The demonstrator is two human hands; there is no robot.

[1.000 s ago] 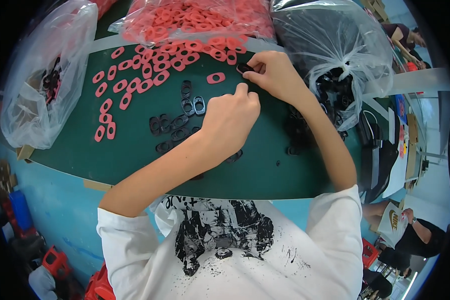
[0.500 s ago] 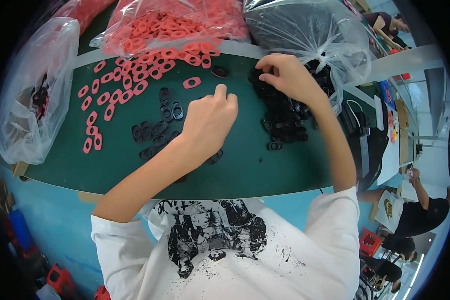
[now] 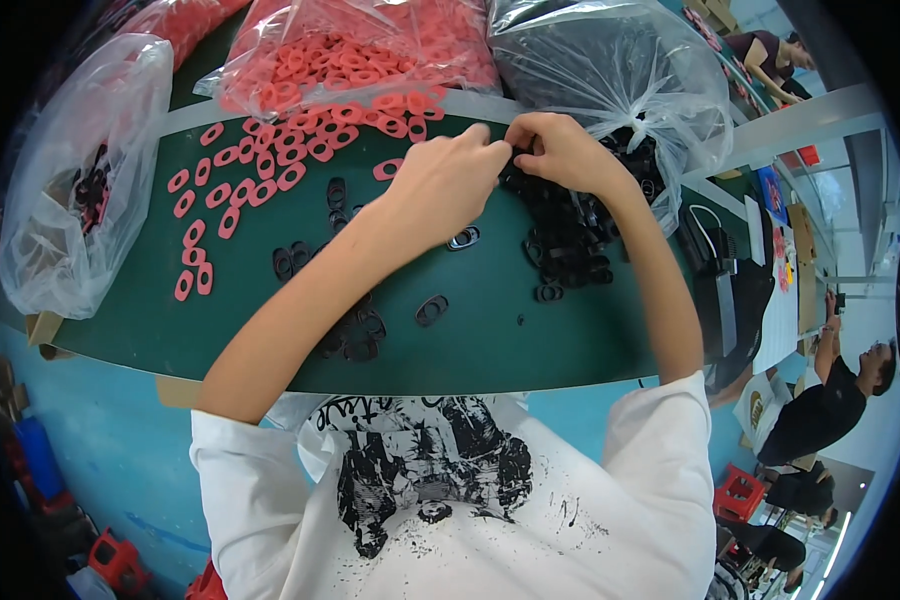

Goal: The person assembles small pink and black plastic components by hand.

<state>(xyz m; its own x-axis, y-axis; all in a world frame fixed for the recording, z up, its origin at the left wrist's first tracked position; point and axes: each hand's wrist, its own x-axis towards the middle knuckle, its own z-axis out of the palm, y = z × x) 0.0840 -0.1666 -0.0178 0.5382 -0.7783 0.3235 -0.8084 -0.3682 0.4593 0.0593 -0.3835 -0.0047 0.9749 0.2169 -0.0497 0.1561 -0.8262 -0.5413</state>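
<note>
Over the far middle of the table my left hand point(image 3: 445, 185) is closed, its fingertips up against those of my right hand. My right hand point(image 3: 562, 152) is bent into a pinch at the upper edge of a heap of black plastic parts point(image 3: 570, 240). What the fingers hold between them is too dark and hidden to name. Beneath my left wrist lies a black oval ring point(image 3: 464, 238), and nearer me another black oval ring point(image 3: 432, 310). My left forearm covers some of a group of black rings point(image 3: 360, 335). A pink oval ring point(image 3: 385, 170) lies just left of my left hand.
Many pink rings point(image 3: 262, 192) are spread over the green table point(image 3: 530, 350) at the left. Along the back stand a clear bag of pink rings point(image 3: 355, 60) and a tied clear bag point(image 3: 610, 70) of dark contents. Another clear bag point(image 3: 80, 190) stands far left. People are at the right.
My left hand has moved right and away from me, up to my right hand. My right hand has closed its fingers more tightly near the same spot.
</note>
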